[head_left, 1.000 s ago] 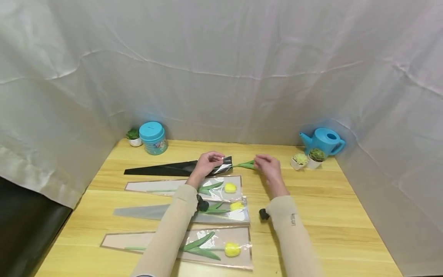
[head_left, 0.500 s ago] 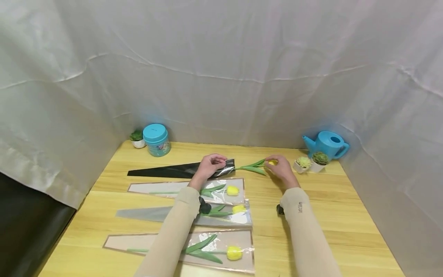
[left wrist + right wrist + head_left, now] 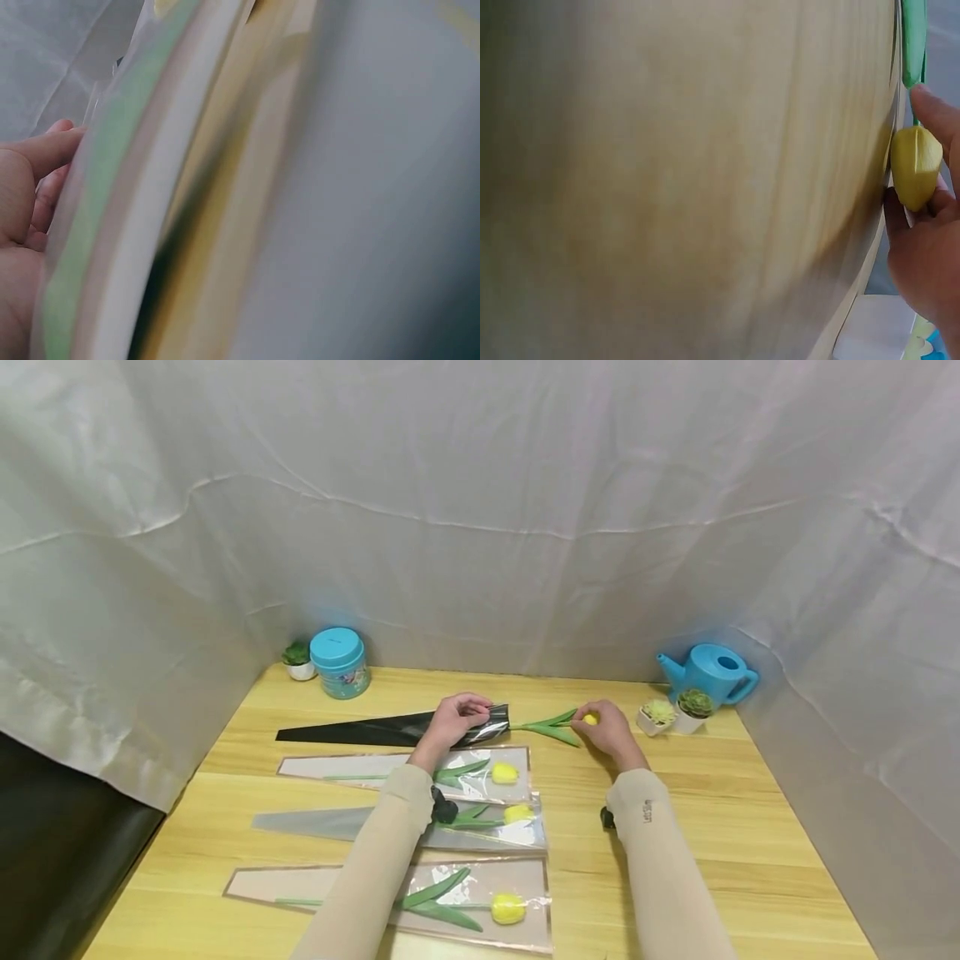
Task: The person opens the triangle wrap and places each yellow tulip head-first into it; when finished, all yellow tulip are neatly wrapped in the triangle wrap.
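Note:
My left hand point(image 3: 456, 718) pinches the mouth of a long black flower sleeve point(image 3: 352, 729) with a clear front, lying at the back of the table. From that mouth a yellow tulip point(image 3: 551, 731) reaches out to the right, leaves and bloom outside, lower stem hidden inside. With thumb and fingers, my right hand point(image 3: 609, 731) pinches the tulip just by its bloom point(image 3: 916, 166). In the left wrist view, the left fingers point(image 3: 56, 154) show behind clear film. Nearer the front lie a white sleeve point(image 3: 300, 765), a grey sleeve point(image 3: 315, 822) and a pinkish sleeve point(image 3: 262, 883), each with a yellow tulip inside.
A blue lidded jar point(image 3: 340, 664) and a small potted plant point(image 3: 298, 660) stand at the back left. At the back right are a blue watering can point(image 3: 708, 672) and two small potted succulents, one pale point(image 3: 656, 715), one darker point(image 3: 693, 708). Grey curtains point(image 3: 480, 568) close off the table's back.
My right hand has shifted right along the tulip, from its leaves to its bloom, uncovering the leaves. My left hand keeps its hold on the black sleeve. The head view has shifted slightly.

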`<state>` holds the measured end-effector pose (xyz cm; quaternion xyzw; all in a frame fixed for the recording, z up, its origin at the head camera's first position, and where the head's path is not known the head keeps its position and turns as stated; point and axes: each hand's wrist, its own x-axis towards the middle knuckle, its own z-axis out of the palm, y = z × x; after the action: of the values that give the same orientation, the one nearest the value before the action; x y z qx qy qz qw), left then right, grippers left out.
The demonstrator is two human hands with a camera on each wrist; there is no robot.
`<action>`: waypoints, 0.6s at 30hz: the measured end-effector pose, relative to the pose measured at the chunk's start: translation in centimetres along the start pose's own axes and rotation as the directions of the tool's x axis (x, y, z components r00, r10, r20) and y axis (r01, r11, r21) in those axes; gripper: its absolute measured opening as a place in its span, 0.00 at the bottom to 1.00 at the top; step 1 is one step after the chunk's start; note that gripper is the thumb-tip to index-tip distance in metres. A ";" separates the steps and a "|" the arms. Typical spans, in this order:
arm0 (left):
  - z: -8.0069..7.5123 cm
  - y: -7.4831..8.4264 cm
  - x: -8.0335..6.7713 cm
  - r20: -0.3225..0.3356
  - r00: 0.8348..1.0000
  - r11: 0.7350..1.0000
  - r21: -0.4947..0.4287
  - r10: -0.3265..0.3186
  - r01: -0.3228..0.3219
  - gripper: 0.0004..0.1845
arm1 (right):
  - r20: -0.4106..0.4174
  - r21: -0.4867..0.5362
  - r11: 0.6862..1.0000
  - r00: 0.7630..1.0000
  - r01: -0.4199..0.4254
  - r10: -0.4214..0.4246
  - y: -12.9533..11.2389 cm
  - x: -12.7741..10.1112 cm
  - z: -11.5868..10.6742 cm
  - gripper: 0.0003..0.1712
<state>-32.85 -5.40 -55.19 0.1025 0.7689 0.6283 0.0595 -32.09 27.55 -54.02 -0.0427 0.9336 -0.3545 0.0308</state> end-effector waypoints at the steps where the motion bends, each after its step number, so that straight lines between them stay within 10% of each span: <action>1: 0.0 0.1 0.0 0.000 1.000 1.000 0.000 -0.003 0.003 0.12 | 0.006 -0.007 1.000 1.000 0.006 -0.006 0.1 0.0 0.0 0.09; 18: 0.1 1.1 -0.6 0.009 1.000 1.000 0.013 0.027 -0.027 0.12 | 0.002 0.004 0.997 0.997 0.073 -0.073 -2.6 -1.1 -0.9 0.08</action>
<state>-32.14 -5.23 -54.18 0.1159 0.7712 0.6236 0.0538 -30.94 26.34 -51.55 -0.0771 0.9306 -0.3572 0.0187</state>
